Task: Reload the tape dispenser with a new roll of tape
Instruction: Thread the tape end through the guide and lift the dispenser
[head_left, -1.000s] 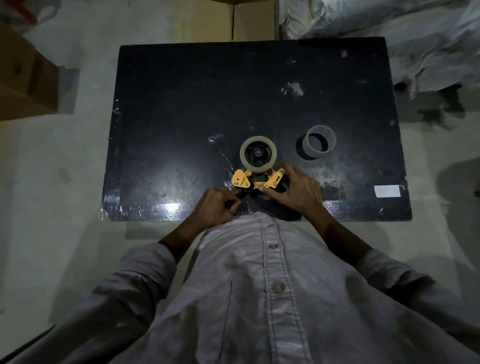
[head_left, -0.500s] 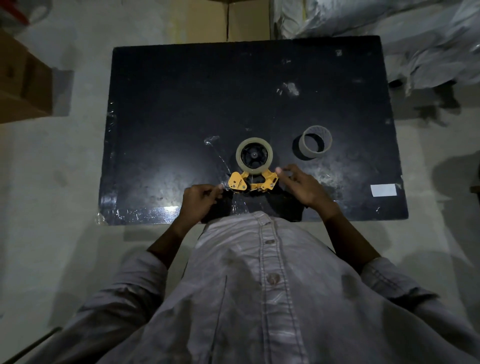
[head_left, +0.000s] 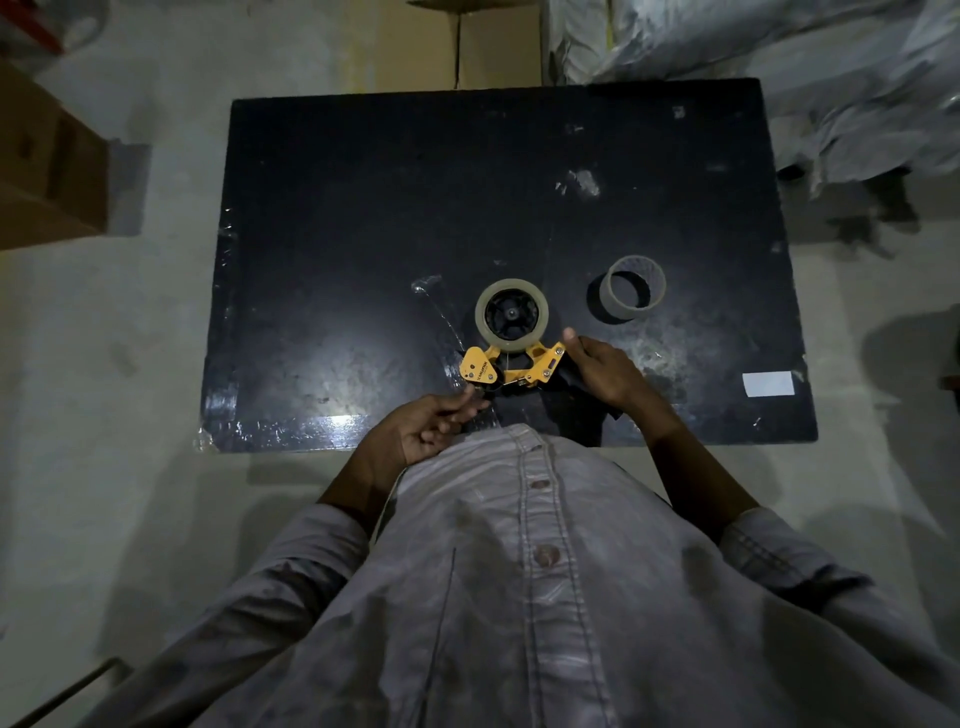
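The yellow tape dispenser (head_left: 511, 368) lies flat near the front edge of the black table (head_left: 415, 208). A roll of clear tape (head_left: 484, 317) sits on its black hub. My right hand (head_left: 608, 371) grips the dispenser's right side, thumb up by the yellow frame. My left hand (head_left: 431, 428) is at the dispenser's front left corner, with thumb and forefinger pinched together at the black mouth. They seem to hold the clear tape end, which is hard to make out. An empty cardboard core (head_left: 631, 288) stands to the right of the roll.
A strip of clear tape (head_left: 441, 317) sticks to the table left of the roll. A white label (head_left: 768, 384) lies at the front right. Cardboard boxes (head_left: 47, 171) stand on the floor at the left, and crumpled plastic sheeting (head_left: 831, 78) at the back right.
My left hand drew away to the left of the dispenser, then came back to its front left corner. My right hand slid from on top of the dispenser to its right side.
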